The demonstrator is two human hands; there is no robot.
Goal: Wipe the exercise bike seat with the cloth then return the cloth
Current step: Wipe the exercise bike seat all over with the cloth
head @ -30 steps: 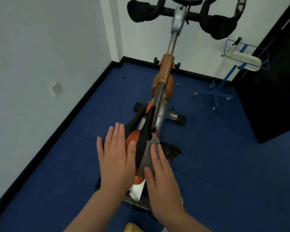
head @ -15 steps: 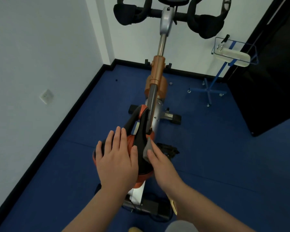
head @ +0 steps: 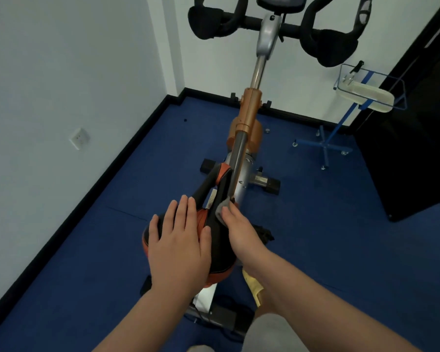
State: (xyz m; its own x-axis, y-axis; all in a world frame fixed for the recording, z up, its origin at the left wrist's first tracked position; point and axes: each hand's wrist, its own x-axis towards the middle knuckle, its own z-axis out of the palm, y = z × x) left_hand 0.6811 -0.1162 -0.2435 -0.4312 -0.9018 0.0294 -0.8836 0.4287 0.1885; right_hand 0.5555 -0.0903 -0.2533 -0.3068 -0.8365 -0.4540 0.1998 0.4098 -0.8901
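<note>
The black and orange bike seat (head: 215, 224) runs away from me, its narrow nose pointing toward the handlebars. My left hand (head: 179, 240) lies flat on the seat's wide left side, fingers apart, holding nothing. My right hand (head: 241, 229) presses a small grey cloth (head: 220, 208) against the seat's right edge near the nose. Most of the cloth is hidden under my fingers.
The bike's orange and silver frame (head: 247, 128) rises to black handlebars (head: 272, 24) by the white wall. A blue wheeled stand with a wire basket (head: 366, 95) stands at the right, beside a black cabinet (head: 412, 138). Blue carpet surrounds the bike.
My right hand has slid the cloth forward along the seat's right edge toward the nose. My left hand has settled flat onto the wide part of the seat.
</note>
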